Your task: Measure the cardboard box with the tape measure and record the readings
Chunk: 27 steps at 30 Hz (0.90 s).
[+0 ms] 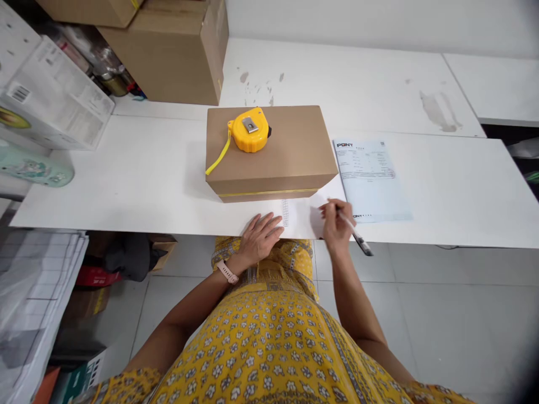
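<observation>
The right hand (pixel 334 224), just right of centre, pinches a pen (pixel 357 237) in closed fingers, its tip down on a small spiral notepad (pixel 300 216) at the white table's (pixel 126 179) near edge. The left hand (pixel 261 235) lies flat with fingers spread on the notepad's left page. Just above stands a cardboard box (pixel 278 163) with a yellow tape measure (pixel 249 130) on top. A printed sheet (pixel 370 177) lies to the right.

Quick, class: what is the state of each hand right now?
Left hand: open, flat on the white spiral notepad.
Right hand: shut on a slim silver-and-black pen.
</observation>
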Tool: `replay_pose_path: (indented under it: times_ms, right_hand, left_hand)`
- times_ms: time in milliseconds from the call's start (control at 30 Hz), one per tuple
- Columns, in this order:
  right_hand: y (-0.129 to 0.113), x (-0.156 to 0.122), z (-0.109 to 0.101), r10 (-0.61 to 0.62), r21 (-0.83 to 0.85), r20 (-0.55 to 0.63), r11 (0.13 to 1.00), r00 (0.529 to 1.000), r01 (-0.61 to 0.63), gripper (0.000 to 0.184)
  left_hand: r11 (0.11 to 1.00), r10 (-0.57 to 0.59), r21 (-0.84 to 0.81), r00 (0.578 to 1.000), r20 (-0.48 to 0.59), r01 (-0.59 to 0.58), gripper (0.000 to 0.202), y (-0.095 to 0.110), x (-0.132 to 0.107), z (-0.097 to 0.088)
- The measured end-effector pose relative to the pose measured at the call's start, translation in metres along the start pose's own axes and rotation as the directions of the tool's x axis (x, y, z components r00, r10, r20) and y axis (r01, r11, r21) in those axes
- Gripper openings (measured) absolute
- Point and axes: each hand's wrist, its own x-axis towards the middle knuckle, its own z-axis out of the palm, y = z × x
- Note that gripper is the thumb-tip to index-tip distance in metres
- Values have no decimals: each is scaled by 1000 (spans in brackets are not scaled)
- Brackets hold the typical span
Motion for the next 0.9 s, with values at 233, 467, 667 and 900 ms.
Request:
replay_pose_path:
  times_ms: [233, 467, 667, 900]
  right_hand:
    - [73, 105, -59, -176, -644, 62, 745, 983, 174, 39]
    - [102, 106, -60, -180, -674, 104, 711, 978, 202, 62]
    - [76, 100, -55, -286, -560, -155, 814, 946, 154, 46]
    - [-22, 67, -15, -66, 80, 100, 995, 993, 58, 53]
  left_hand:
    - [1000, 16, 15, 999, -39, -16, 25, -2, -1, 1]
    - [984, -87, -173, 951, -298, 36, 28, 9, 8, -36]
    - [979, -157, 8, 789, -595, 201, 34, -38, 63, -120]
    - [867, -491, -21, 850, -191, 497, 88, -92, 136, -156]
